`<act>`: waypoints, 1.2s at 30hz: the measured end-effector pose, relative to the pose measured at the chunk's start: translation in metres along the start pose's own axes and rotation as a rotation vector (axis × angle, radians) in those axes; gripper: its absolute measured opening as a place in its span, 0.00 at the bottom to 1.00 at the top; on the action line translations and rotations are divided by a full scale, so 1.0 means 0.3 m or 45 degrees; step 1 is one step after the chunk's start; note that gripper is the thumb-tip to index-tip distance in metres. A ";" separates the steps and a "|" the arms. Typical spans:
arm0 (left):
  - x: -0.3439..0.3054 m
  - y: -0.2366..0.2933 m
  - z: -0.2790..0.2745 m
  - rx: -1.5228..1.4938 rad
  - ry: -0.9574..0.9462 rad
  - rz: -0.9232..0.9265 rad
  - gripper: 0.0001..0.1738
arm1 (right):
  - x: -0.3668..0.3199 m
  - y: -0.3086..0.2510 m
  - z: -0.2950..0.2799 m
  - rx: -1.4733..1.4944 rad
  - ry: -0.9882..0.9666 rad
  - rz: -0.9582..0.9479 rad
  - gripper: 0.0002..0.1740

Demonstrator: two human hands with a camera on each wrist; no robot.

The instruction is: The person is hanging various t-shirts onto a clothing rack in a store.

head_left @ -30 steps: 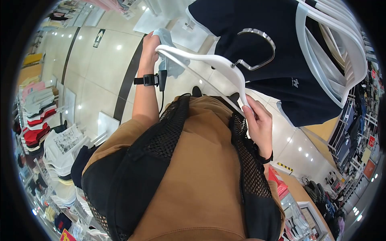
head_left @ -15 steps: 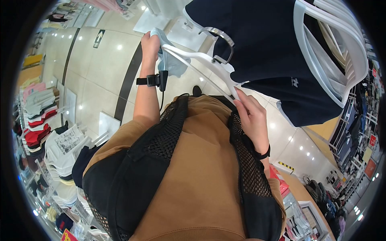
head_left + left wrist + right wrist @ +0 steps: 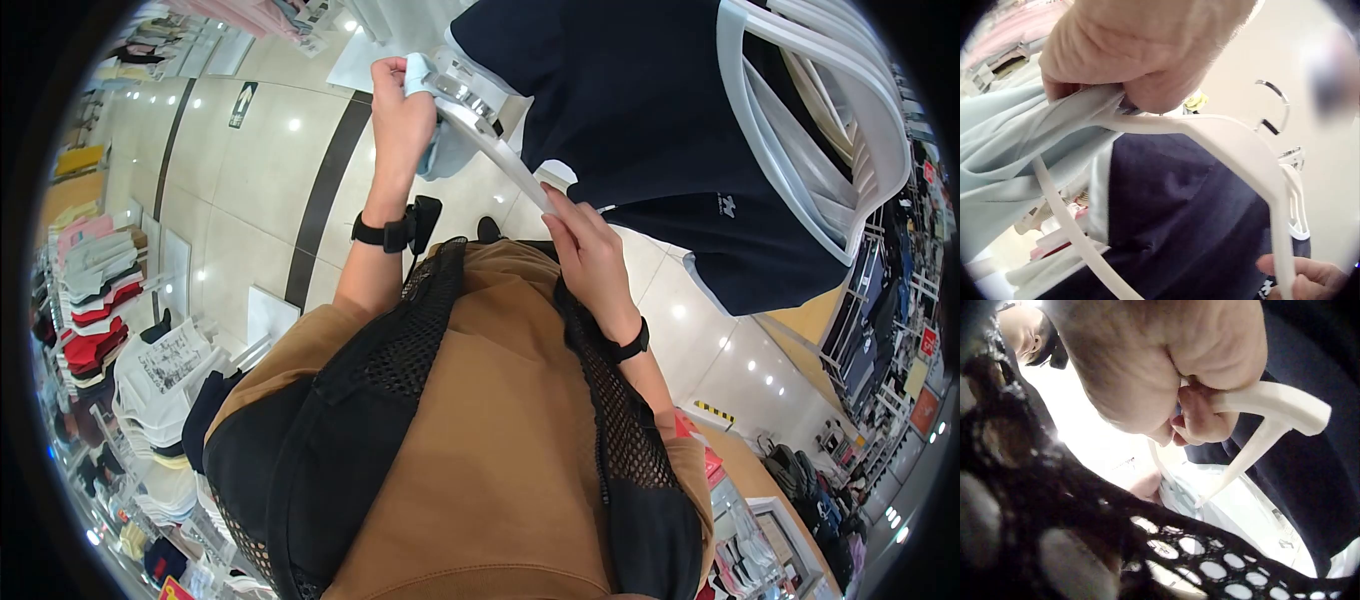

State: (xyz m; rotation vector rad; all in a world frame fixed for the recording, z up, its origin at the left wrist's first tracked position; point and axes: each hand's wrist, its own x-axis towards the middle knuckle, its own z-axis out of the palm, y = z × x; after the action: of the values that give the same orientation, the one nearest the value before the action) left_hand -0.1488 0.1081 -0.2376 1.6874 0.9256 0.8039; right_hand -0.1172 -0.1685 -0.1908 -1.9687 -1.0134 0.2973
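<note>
The left hand [image 3: 403,122] gripped pale-blue fabric [image 3: 1007,144] at one end of the white hanger [image 3: 1229,145]; the right hand [image 3: 597,258] gripped the other, apparently bracing it.

Shiny pale tiled floor [image 3: 240,185], dark stripes [image 3: 323,190]

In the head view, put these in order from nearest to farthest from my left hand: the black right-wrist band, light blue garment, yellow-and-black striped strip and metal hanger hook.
1. Light blue garment, held in the left hand.
2. Metal hanger hook, just right of it.
3. Black right-wrist band, lower right.
4. Yellow-and-black striped strip, farther lower right.
</note>
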 end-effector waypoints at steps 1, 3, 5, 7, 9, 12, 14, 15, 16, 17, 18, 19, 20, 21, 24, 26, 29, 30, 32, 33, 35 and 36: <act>-0.025 0.032 0.006 0.000 0.004 0.002 0.15 | 0.007 0.004 0.001 0.002 0.017 -0.006 0.19; -0.079 0.085 0.017 -0.258 -0.110 0.146 0.12 | 0.020 0.013 0.015 0.007 0.031 -0.014 0.19; -0.122 0.125 0.025 -0.315 -0.126 0.168 0.13 | 0.025 0.020 0.021 0.025 0.078 -0.068 0.19; -0.159 0.181 0.021 -0.470 -0.167 0.207 0.14 | 0.023 0.027 0.034 0.068 0.109 -0.066 0.18; -0.207 0.241 0.011 -0.443 -0.168 0.267 0.14 | 0.025 0.031 0.048 0.111 0.141 -0.063 0.18; -0.270 0.296 0.019 -0.214 -0.289 0.509 0.12 | 0.025 0.045 0.055 0.150 0.188 -0.009 0.16; -0.327 0.329 0.011 -0.200 -0.419 0.487 0.17 | 0.021 0.073 0.060 0.236 0.227 0.128 0.14; -0.348 0.343 0.016 -0.294 -0.471 0.455 0.20 | 0.021 0.092 0.060 0.237 0.231 0.123 0.14; -0.353 0.357 0.001 -0.295 -0.470 0.461 0.20 | 0.019 0.113 0.056 0.290 0.287 0.071 0.13; -0.345 0.378 -0.024 -0.097 -0.531 0.631 0.22 | 0.018 0.130 0.054 0.342 0.341 0.019 0.13; -0.331 0.397 -0.046 0.104 -0.588 0.799 0.24 | 0.013 0.136 0.052 0.407 0.382 0.011 0.12; -0.312 0.410 -0.065 0.105 -0.590 0.803 0.24 | 0.006 0.135 0.044 0.408 0.387 0.010 0.12; -0.282 0.417 -0.081 0.262 -0.470 1.020 0.26 | 0.000 0.132 0.037 0.471 0.372 0.008 0.12; -0.252 0.426 -0.094 0.420 -0.344 1.232 0.27 | -0.007 0.127 0.030 0.533 0.357 0.006 0.12; -0.171 0.467 -0.115 0.411 -0.384 1.257 0.24 | -0.026 0.099 0.002 0.614 0.230 0.074 0.13; -0.132 0.487 -0.102 0.400 -0.477 1.334 0.17 | -0.025 0.077 -0.010 0.750 0.180 0.105 0.14; -0.133 0.516 -0.137 0.681 -0.658 1.158 0.17 | -0.010 0.079 -0.063 0.977 -0.113 0.321 0.16; -0.122 0.507 -0.138 0.641 -0.639 1.196 0.19 | -0.004 0.100 -0.074 1.026 -0.237 0.414 0.16; -0.129 0.488 -0.150 0.600 -0.675 1.094 0.19 | 0.010 0.159 -0.074 1.278 -0.454 0.351 0.19; -0.133 0.483 -0.157 0.562 -0.703 0.991 0.20 | 0.015 0.183 -0.063 1.486 -0.544 0.183 0.21; -0.133 0.480 -0.174 0.467 -0.717 0.962 0.22 | 0.008 0.217 -0.048 1.775 -0.538 0.179 0.24; -0.130 0.470 -0.185 0.429 -0.732 0.873 0.22 | 0.011 0.225 -0.048 1.879 -0.509 0.227 0.24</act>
State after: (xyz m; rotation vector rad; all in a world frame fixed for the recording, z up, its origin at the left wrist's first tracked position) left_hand -0.1869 0.0710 -0.0903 2.4082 0.0639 0.5394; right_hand -0.0705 -0.1938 -0.2353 -0.6261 -0.4970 1.1682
